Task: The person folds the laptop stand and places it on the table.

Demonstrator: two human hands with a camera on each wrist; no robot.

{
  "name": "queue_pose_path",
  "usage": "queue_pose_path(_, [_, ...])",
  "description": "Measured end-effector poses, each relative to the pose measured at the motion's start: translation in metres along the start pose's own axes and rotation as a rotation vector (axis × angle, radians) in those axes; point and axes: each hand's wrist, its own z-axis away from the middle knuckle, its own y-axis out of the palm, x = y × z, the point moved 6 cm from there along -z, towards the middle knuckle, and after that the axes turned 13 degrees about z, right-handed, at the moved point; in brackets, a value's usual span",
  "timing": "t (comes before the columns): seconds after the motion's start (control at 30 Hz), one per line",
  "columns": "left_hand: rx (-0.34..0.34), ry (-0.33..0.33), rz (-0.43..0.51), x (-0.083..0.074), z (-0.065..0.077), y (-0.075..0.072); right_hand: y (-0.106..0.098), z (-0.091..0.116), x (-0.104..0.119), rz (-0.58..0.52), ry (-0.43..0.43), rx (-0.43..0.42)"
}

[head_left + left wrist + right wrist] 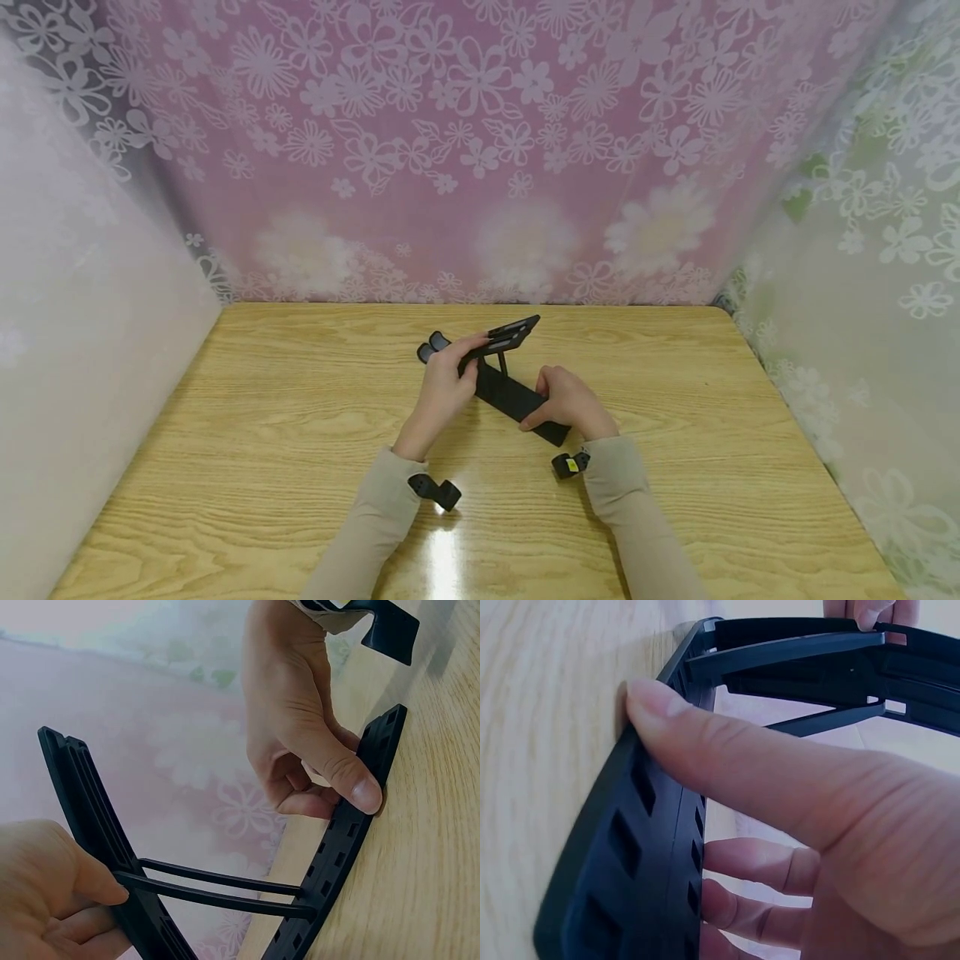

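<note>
A black folding stand (501, 392) is spread open, its slotted base lying on the table and its upper panel (513, 335) tilted up from it. Two thin struts (225, 894) link the panel to the base, their ends set at the slots. My left hand (442, 387) grips the upper panel by its side, thumb near the strut ends. With thumb on one edge and fingers on the other, my right hand (573, 402) holds the near end of the base. Two rounded lips (432, 345) show at the stand's far left end.
The wooden table (262, 433) reaches back to a pink flowered curtain (450, 167). Pale curtains stand along its left and right sides. A black wrist camera (437, 492) sticks out from the left sleeve, and another camera (570, 465) from the right.
</note>
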Motion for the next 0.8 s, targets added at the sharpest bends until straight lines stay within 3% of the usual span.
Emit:
queue_pose_path(0.57, [0.026,-0.078,0.088,0.014,-0.003,-0.001,0.009,0.014,0.008,0.087,0.037,-0.044])
queue_pose_path(0.8, [0.029,-0.096,0.168,0.018,-0.003,-0.001,0.009,0.020,0.013,0.107,0.045,-0.063])
